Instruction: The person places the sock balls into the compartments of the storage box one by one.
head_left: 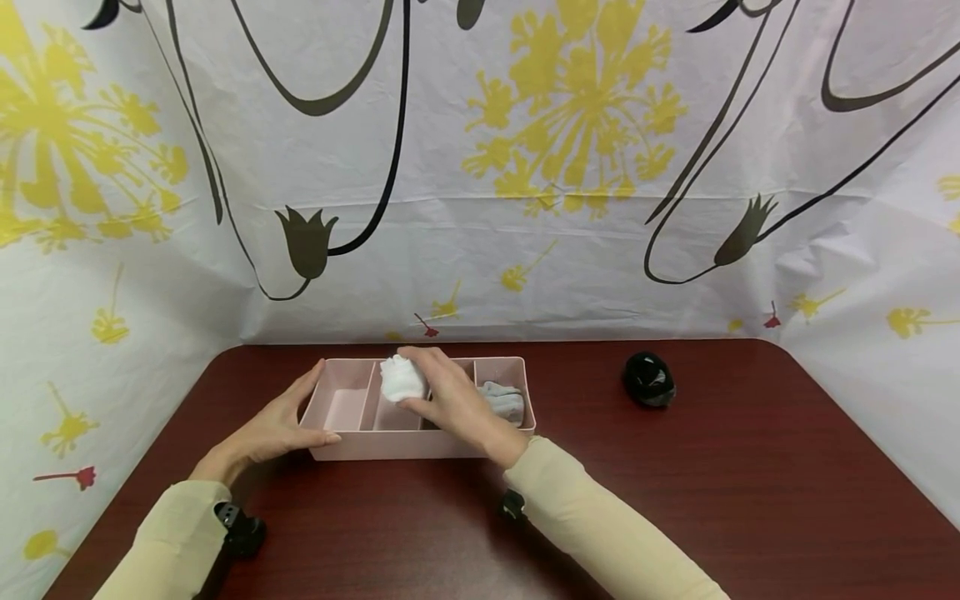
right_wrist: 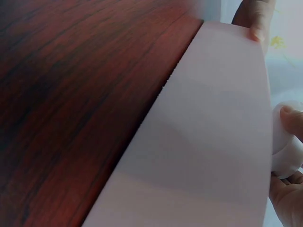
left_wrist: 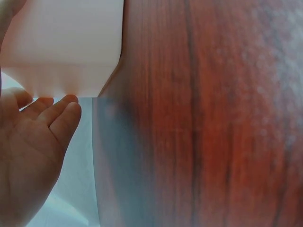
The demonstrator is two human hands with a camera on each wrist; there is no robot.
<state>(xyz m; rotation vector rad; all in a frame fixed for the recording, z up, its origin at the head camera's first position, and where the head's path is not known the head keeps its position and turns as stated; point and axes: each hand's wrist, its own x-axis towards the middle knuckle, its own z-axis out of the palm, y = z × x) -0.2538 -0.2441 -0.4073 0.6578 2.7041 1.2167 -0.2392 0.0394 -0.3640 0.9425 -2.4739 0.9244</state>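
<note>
A pale pink divided box (head_left: 397, 446) stands at the back left of the table. My left hand (head_left: 273, 425) grips its left end, thumb at the front rim and fingers along the end wall; in the left wrist view the fingertips (left_wrist: 71, 99) touch that wall. Between thumb and fingers my right hand (head_left: 459, 407) pinches a rolled white sock (head_left: 401, 380), held over the second compartment from the left. The right wrist view shows the white roll (right_wrist: 283, 158) just past the box's rim. In the rightmost compartment lies a folded grey sock (head_left: 504, 403). My right hand partly hides the third compartment.
A glossy black rounded object (head_left: 649, 380) sits on the dark red wood table (head_left: 675, 492), right of the box. Behind the table hangs a white patterned curtain (head_left: 450, 275), which also runs down both sides.
</note>
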